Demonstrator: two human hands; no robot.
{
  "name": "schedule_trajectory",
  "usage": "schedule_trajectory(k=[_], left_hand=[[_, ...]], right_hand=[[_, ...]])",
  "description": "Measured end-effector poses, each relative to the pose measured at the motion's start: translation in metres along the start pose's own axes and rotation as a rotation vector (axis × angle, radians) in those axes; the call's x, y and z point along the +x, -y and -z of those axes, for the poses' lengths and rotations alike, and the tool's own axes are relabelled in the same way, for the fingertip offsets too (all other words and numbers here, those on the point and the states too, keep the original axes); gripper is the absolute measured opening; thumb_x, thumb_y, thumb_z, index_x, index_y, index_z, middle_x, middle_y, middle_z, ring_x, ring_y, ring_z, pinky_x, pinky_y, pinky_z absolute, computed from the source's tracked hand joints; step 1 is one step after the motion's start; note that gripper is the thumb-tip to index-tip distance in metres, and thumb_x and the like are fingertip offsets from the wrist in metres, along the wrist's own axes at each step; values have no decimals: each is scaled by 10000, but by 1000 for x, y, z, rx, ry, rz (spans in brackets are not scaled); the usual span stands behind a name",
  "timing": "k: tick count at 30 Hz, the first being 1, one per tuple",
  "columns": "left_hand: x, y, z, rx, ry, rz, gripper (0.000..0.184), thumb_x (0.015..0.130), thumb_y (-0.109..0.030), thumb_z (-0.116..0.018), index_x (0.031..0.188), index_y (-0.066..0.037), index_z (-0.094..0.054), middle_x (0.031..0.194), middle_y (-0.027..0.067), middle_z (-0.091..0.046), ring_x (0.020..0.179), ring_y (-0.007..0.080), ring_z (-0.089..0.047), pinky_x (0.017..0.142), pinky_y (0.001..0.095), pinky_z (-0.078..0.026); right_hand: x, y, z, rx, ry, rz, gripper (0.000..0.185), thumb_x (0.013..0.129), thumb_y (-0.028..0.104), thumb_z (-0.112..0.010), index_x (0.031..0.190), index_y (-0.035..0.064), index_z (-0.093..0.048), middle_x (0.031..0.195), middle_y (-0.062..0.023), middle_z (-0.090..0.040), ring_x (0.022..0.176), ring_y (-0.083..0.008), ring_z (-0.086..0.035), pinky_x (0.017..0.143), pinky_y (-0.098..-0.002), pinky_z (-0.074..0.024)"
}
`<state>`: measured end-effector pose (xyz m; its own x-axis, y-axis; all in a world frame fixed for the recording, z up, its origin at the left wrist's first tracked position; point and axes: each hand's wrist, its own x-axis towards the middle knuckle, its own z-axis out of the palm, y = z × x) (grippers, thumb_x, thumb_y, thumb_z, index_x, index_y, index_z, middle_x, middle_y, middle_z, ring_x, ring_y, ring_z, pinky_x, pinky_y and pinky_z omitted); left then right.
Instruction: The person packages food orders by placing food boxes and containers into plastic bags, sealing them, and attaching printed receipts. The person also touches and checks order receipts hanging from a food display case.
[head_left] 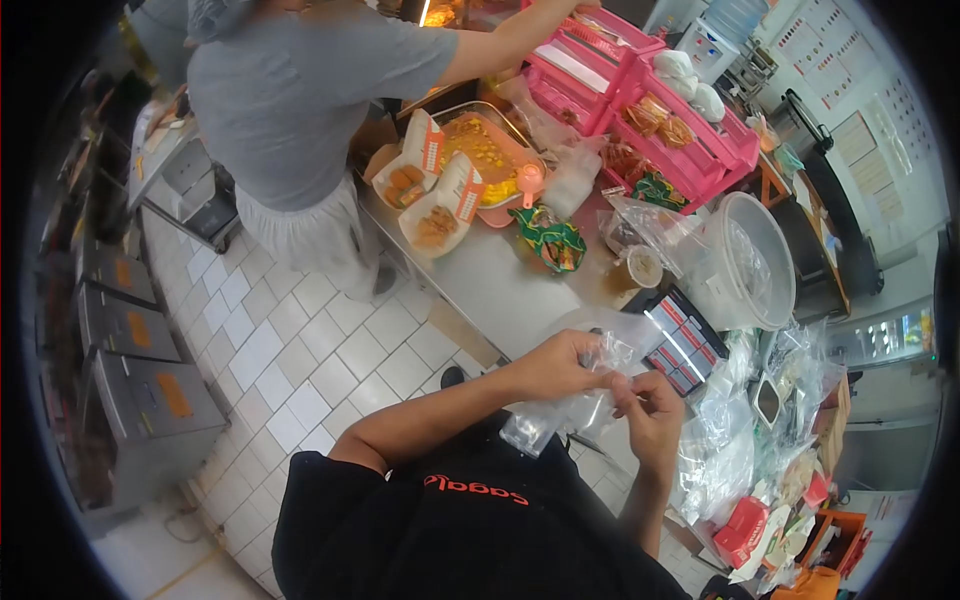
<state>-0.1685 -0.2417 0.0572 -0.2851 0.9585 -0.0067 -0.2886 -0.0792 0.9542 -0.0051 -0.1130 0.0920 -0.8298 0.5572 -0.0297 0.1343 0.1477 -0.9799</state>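
In front of my black shirt, both hands are closed on a clear plastic bag (pixel 585 412). My left hand (pixel 560 366) grips its upper part, with the thumb pointing toward the other hand. Close beside it, my right hand (pixel 650 412) pinches the plastic between thumb and fingers. The lower end of the bag hangs over my shirt, and I cannot make out whether it holds anything. Just beyond my hands lies a dark tablet-like panel (pixel 682 340) with red and white blocks. A lidded cup (pixel 637 270) of brown liquid stands behind it.
A steel table (pixel 480 285) carries open food boxes (pixel 437 228), a tray of yellow food (pixel 490 145) and a green-patterned bag (pixel 550 240). Pink racks (pixel 690 150) and a white bucket (pixel 750 260) stand right. Plastic bags (pixel 715 440) pile nearby. A person in grey (pixel 300 100) reaches toward the racks.
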Motion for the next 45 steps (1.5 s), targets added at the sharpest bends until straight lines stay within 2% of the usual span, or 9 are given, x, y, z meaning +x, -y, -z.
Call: schedule_trajectory(k=[9,12,16,20,24,29,38,42,45], left_hand=[[-11,5,57,287,-259,-288,232,843,-111,-642,725,-41,-454,734,21,-520,681,92,-476,580,278,-400],[-16,7,79,504,-362,-361,134,813,-64,-593,773,-31,-470,729,58,-480,679,141,-464,604,308,-411],[-17,5,136,570,-742,-457,124,802,-41,-578,797,-24,-455,731,100,-455,644,213,-439,596,340,-394],[-10,-11,72,465,-374,-439,200,818,-39,-609,775,-38,-413,702,70,-433,649,196,-434,592,314,-394],[-12,-24,99,-79,-83,-241,250,852,-104,-655,759,-70,-426,745,-20,-476,686,89,-450,627,286,-400],[-9,-18,90,155,247,-329,319,861,-157,-675,737,-90,-389,699,-53,-352,668,77,-334,595,256,-311],[-28,-33,143,410,-545,-265,184,727,-61,-641,777,-59,-463,680,3,-423,649,95,-421,573,280,-368],[-13,-19,112,405,-241,-393,190,737,-39,-620,862,-39,-476,681,62,-469,621,153,-457,582,311,-409],[-35,-39,153,533,-495,-327,200,746,-28,-633,884,-44,-489,712,78,-490,641,186,-500,594,315,-420]], right_hand=[[32,25,-58,-183,-245,51,198,849,-7,-650,967,21,-493,812,-52,-542,762,-117,-573,590,-251,-530],[45,-11,-8,-789,-246,182,249,821,-30,-659,990,9,-480,765,-50,-536,721,-123,-565,588,-253,-516],[57,-10,31,-393,-437,81,146,863,-42,-565,933,38,-465,738,-23,-527,627,-116,-569,561,-241,-522],[64,21,-76,-339,-63,177,686,766,104,-799,1320,61,-398,1200,-82,-515,1001,-181,-582,730,-302,-543],[88,-54,-26,-195,-26,-77,616,767,52,-768,1275,71,-420,1137,-88,-562,984,-169,-584,764,-296,-508],[93,-23,-61,151,9,-23,505,798,-49,-640,1236,70,-419,1013,-65,-569,930,-153,-574,796,-298,-468],[97,-5,-12,-357,-360,224,244,755,32,-709,965,30,-583,800,-27,-531,735,-139,-520,640,-278,-443],[99,-21,-14,-745,-307,410,151,737,7,-680,805,33,-548,772,-40,-510,705,-178,-502,652,-308,-415],[102,7,25,-765,-406,228,193,740,-86,-581,682,25,-434,751,-70,-469,709,-200,-495,658,-316,-417]])
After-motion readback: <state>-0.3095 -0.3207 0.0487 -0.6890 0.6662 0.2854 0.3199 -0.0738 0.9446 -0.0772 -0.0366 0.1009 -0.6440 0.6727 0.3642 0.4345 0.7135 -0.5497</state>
